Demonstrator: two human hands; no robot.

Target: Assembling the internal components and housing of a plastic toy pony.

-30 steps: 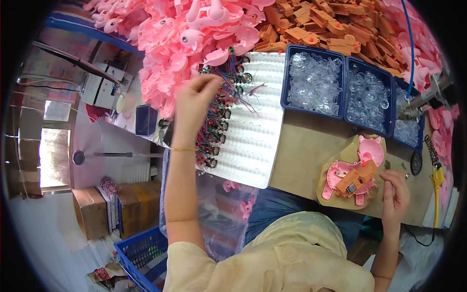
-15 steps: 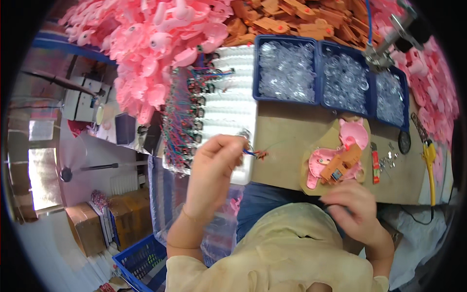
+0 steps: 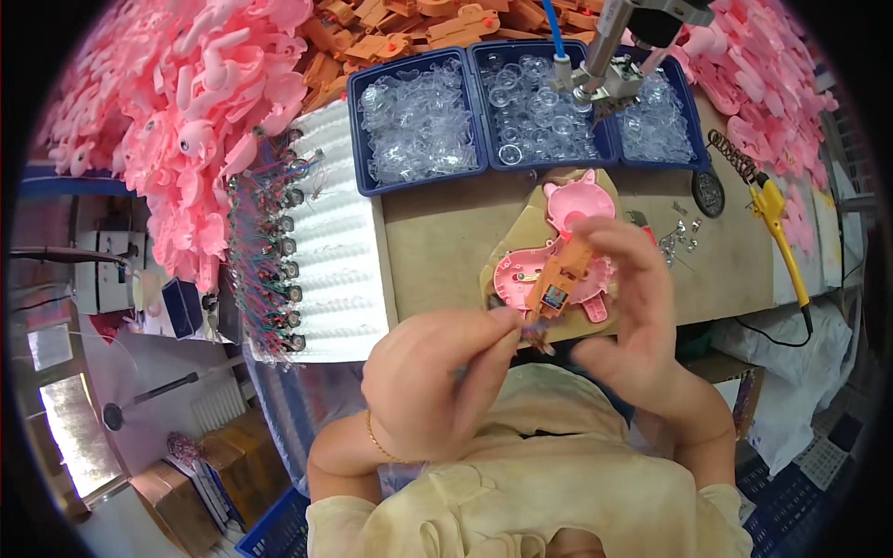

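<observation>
My left hand (image 3: 433, 381) pinches a bundle of thin coloured wires (image 3: 535, 335) between thumb and forefinger, just below the orange plastic housing (image 3: 561, 276). Whatever the wires run to is hidden by the fingers. That housing lies slanted across an open pink animal-shaped shell (image 3: 584, 200), which rests in a tan shaped holder (image 3: 538, 200) on the bench. At the housing's right is my right hand (image 3: 642, 307), thumb and curved fingers apart, holding nothing I can see. Its fingertips overlap the housing's upper end; whether they touch is unclear.
A white ridged tray (image 3: 344, 223) carries rows of wired round parts. Behind the holder stand blue bins (image 3: 419, 181) of clear plastic pieces, under a metal tool head (image 3: 609, 84). Pink shells (image 3: 186, 121) and orange housings (image 3: 419, 28) are heaped behind. A yellow-handled soldering iron (image 3: 777, 223) sits right.
My left hand has carried the wires from the white tray to beside the orange housing. My right hand has risen to the housing's right side. The whole view has shifted.
</observation>
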